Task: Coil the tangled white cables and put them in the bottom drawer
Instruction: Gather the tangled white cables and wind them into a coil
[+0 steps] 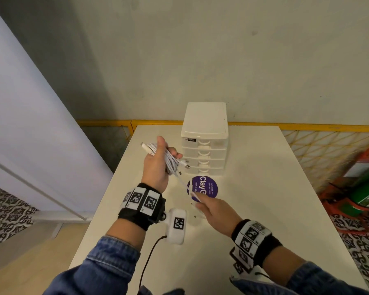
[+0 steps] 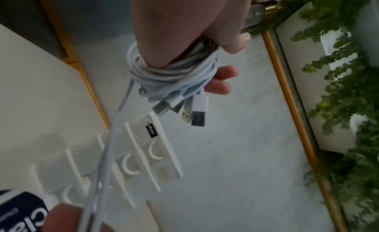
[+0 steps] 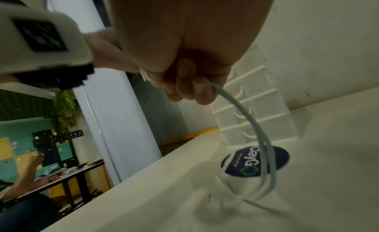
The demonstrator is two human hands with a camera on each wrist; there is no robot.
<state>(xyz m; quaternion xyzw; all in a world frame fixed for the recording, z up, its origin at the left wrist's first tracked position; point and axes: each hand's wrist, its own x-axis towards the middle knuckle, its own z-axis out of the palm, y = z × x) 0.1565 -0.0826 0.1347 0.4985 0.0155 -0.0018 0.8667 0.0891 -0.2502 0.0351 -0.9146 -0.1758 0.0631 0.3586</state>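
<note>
My left hand (image 1: 158, 162) is raised over the table and grips a bundle of white cables (image 1: 170, 161) wound round its fingers. In the left wrist view the coils (image 2: 170, 73) wrap the fingers and several USB plugs (image 2: 192, 112) hang from them. A loose strand (image 1: 184, 184) runs down from the bundle to my right hand (image 1: 213, 209), which pinches it above the table; its free end (image 3: 264, 154) loops down towards the tabletop. The white drawer unit (image 1: 205, 141) stands just behind the hands, all drawers closed, the bottom drawer (image 1: 205, 170) at table level.
A round purple sticker (image 1: 209, 187) lies on the white table (image 1: 264, 188) in front of the drawer unit. A yellow rail (image 1: 307, 125) runs behind the table's far edge. Red and green equipment (image 1: 362, 188) stands on the floor at the right.
</note>
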